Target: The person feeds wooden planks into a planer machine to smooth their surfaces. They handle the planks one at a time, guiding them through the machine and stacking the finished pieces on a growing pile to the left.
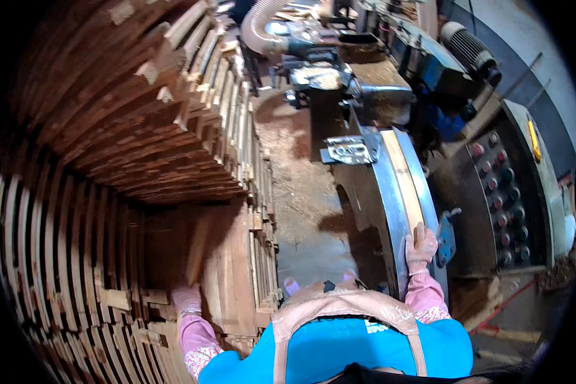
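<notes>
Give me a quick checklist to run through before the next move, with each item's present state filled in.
1. Right hand at the near end of the pale, narrow wooden strip: ok.
2. Strip lying along the shiny metal machine bed, metal showing on both sides: ok.
3. Left hand away from the machine bed: ok, it is among the stacked brown wooden boards.
4. Left hand's grip: cannot tell, blurred and shadowed.
5. Floor free of tan, loose sawdust: not ok.
6. Machine's on/off state at the dark, round-buttoned control panel: cannot tell.
</notes>
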The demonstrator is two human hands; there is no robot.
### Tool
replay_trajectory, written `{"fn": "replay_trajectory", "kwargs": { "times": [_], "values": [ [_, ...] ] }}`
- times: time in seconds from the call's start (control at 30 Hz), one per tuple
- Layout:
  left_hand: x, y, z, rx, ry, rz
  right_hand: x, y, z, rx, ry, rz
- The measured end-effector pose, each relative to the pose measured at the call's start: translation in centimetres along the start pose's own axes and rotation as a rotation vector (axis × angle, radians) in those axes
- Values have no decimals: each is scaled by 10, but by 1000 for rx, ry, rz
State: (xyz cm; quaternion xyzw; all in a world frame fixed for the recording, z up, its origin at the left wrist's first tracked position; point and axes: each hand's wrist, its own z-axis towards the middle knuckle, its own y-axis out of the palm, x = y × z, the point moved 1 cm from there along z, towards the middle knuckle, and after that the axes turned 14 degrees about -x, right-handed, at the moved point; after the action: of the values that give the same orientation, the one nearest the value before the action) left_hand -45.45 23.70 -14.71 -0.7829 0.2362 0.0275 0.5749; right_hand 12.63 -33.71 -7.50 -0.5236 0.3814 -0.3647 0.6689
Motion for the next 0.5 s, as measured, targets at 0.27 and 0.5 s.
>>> {"fn": "replay_trajectory", "kwargs": {
  "times": [0.27, 0.5],
  "values": [
    [201, -256, -101, 189, 647, -961, -25, 40, 147, -58, -42, 28],
    [456, -343, -106, -274, 1021, -1974, -138, 27, 128, -928, -493, 1320]
  ]
}}
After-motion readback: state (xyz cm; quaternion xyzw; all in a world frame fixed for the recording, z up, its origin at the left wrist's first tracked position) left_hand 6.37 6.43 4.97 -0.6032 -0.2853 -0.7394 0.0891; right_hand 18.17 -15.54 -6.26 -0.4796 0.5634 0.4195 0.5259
